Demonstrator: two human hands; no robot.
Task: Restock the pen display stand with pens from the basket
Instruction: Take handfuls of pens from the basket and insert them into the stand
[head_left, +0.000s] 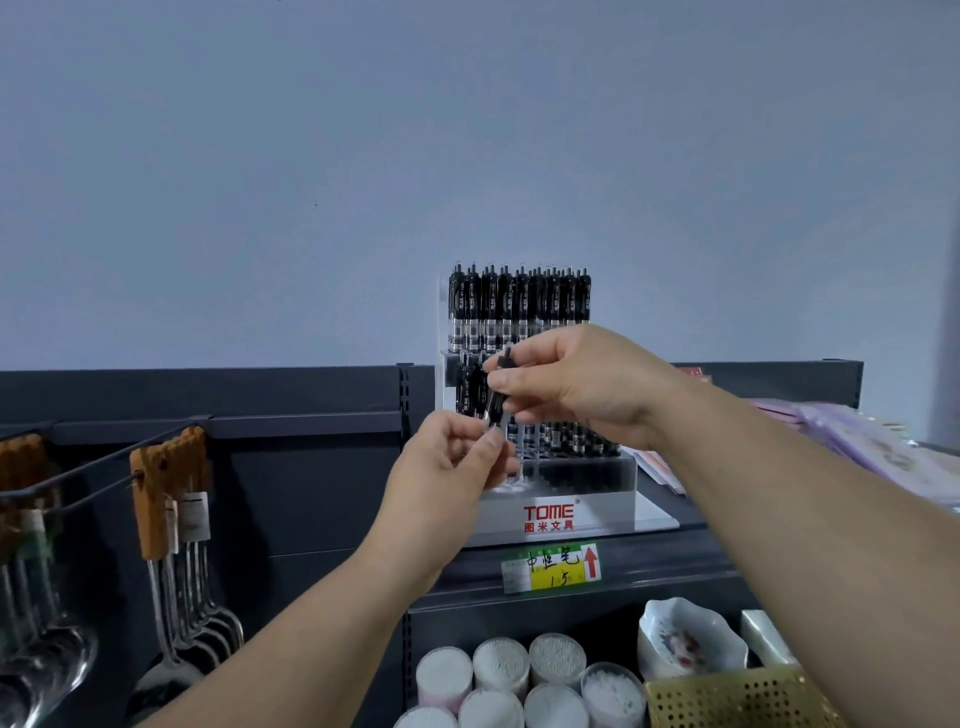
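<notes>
So I've got one pen (494, 405) in both hands. My right hand (582, 384) pinches its upper part between thumb and fingers, and my left hand (447, 467) pinches the lower end. It's tilted a bit, clicker end up, right in front of the middle tier of the display stand (597, 512).

The stand sits on the top shelf (691, 551), its white base close to the shelf's front edge, just above one yellow price tag (550, 569). The back row of pens (519, 306) is packed tight, too tight for me to count, and more rows step down below it behind my hands.

For room, there's just bare wall (467, 130) above the stand. To the left is only the dark back panel (234, 395). The right side is tighter, with flat pastel packs (872, 447) lying near the base.

The basket (737, 696) is down in the bottom right corner, one shelf lower. My right forearm crosses over its edge, and I can't see what's inside.

Next to it there's one patterned dish (685, 639) and seven round tubs of cotton swabs (501, 662), as far as I can count. Off to the left, two wire hooks (104, 462) hold bunches of wooden-handled ladles (171, 499).
</notes>
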